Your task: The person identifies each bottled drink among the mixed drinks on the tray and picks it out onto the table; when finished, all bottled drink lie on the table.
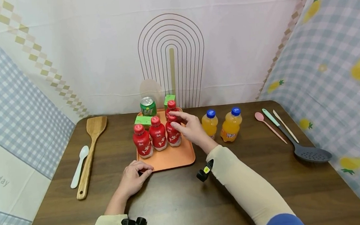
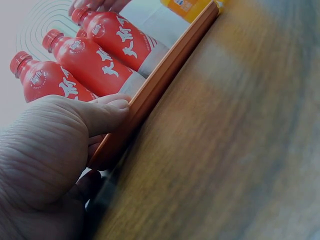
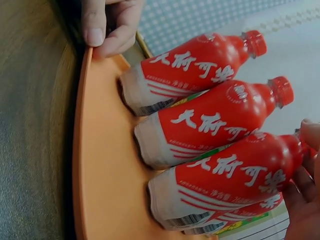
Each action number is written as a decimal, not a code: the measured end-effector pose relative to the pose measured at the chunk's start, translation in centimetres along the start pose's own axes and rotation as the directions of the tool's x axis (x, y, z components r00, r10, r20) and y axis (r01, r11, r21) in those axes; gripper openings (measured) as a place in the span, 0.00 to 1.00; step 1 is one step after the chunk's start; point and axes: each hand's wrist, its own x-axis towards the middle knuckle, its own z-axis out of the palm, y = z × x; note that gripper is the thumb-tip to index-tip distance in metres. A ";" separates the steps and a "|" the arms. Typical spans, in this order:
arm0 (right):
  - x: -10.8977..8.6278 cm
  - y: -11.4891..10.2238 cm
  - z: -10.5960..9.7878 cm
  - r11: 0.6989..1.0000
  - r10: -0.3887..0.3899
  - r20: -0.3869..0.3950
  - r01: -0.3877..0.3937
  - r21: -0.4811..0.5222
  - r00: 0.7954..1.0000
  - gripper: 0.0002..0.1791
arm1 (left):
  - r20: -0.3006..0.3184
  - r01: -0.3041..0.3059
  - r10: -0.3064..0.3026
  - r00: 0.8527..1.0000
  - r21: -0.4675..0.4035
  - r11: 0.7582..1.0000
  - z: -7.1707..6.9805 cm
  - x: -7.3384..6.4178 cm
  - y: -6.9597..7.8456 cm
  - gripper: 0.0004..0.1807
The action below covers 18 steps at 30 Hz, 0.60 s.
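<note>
My left hand (image 1: 132, 179) pinches the front left corner of an orange tray (image 1: 171, 159); in the left wrist view the thumb (image 2: 107, 117) lies on the rim. My right hand (image 1: 195, 129) holds the neck of a red bottle (image 1: 173, 136), the rightmost of three in the tray's front row. In the right wrist view its fingers (image 3: 302, 187) curl about that neck. Beside it stand a middle red bottle (image 1: 158, 135) and a left red bottle (image 1: 143, 144), both upright. Another red bottle (image 1: 171, 105) is behind, partly hidden.
A green can (image 1: 148, 106) and two green boxes, one the left green box (image 1: 143, 120), stand at the tray's back. Two orange drink bottles (image 1: 231, 126) are right of it. A wooden spatula (image 1: 89, 159) and white spoon (image 1: 80, 167) lie left; a slotted ladle (image 1: 312, 153) lies right.
</note>
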 end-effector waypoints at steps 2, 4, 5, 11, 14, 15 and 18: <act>0.0 0.2 0.1 0.999 0.008 0.010 -0.008 0.035 1.000 0.21 | -0.001 -0.001 0.001 1.000 -0.003 1.000 0.0 0.0 0.0 0.04; 0.0 0.4 0.1 0.999 0.006 0.011 -0.007 0.049 1.000 0.20 | -0.004 -0.002 0.002 1.000 -0.005 1.000 0.0 0.0 0.1 0.04; 0.0 0.5 0.0 0.999 0.005 0.008 -0.006 0.050 1.000 0.20 | -0.005 -0.003 0.003 1.000 -0.007 1.000 0.0 0.0 0.1 0.04; -0.4 0.8 0.0 0.998 0.002 -0.016 -0.001 0.062 1.000 0.19 | 0.002 -0.012 0.012 1.000 -0.001 1.000 0.1 0.1 0.2 0.03; -0.7 0.7 0.1 0.998 0.002 -0.023 0.000 0.056 1.000 0.19 | 0.000 -0.007 0.007 1.000 0.001 1.000 0.1 0.2 0.1 0.04; -0.8 0.7 0.2 0.999 0.003 -0.025 -0.002 0.049 1.000 0.19 | -0.002 -0.004 0.004 1.000 0.002 1.000 0.0 0.1 0.1 0.04; -1.3 0.4 0.5 1.000 0.002 -0.031 -0.001 0.029 1.000 0.19 | -0.003 0.007 -0.007 1.000 0.005 1.000 0.1 -0.1 0.1 0.04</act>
